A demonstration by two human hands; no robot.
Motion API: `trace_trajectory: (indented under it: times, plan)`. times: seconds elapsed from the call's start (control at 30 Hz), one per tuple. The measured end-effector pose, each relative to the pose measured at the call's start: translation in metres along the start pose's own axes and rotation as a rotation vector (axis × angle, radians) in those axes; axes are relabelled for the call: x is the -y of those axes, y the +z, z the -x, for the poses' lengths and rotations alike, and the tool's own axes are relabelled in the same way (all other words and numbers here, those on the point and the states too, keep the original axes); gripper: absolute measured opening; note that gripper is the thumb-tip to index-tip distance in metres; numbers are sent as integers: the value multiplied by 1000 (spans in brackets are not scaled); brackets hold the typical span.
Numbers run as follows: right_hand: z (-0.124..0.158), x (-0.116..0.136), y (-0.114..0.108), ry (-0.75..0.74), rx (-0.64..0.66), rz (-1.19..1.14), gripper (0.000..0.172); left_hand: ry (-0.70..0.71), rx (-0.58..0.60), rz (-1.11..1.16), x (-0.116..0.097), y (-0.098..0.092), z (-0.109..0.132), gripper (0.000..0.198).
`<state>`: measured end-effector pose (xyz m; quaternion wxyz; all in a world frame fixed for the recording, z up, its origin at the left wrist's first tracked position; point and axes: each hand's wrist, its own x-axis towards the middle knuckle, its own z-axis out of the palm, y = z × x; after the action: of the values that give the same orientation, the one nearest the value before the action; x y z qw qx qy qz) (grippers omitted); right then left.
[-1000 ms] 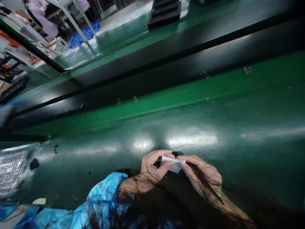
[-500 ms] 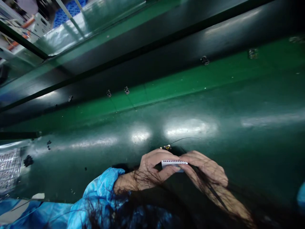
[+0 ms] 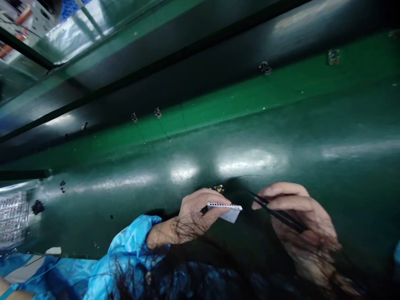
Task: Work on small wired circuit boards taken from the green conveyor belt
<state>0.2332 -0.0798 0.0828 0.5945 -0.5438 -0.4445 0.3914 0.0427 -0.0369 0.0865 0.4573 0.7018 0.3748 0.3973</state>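
Observation:
My left hand [image 3: 200, 210] pinches a small white sheet [image 3: 230, 214] between thumb and fingers. Along the sheet's upper edge runs a row of dark dots; its lower part hangs down greyish. Black tweezers [image 3: 283, 216] are in my right hand [image 3: 303, 212], their tips pointing up and left, apart from the sheet. Just beyond the left fingers lies a small circuit board [image 3: 219, 188], partly hidden by that hand. A thin dark wire [image 3: 250, 176] curves over the table to its right.
Several small boards rest along the green conveyor strip, among them one board [image 3: 333, 57] at right and another [image 3: 158, 113] left of centre. A clear tray of parts [image 3: 13, 218] and a black clump of small pieces [image 3: 38, 207] lie at far left on the green table [image 3: 131, 233].
My right hand has come away from the white sheet to the right, and the tweezers now show clearly in it. The left hand keeps the sheet, now tilted.

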Motion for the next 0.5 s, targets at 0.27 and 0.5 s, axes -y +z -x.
trace_trajectory:
  times: [0.27, 0.5]
  plan:
    - [-7, 15, -2, -81, 118, -31, 14, 64, 166, -170, -6, -10, -6, 10]
    - [-8, 16, -2, -77, 144, -26, 14, 98, 175, -158, -3, -10, -5, 14]
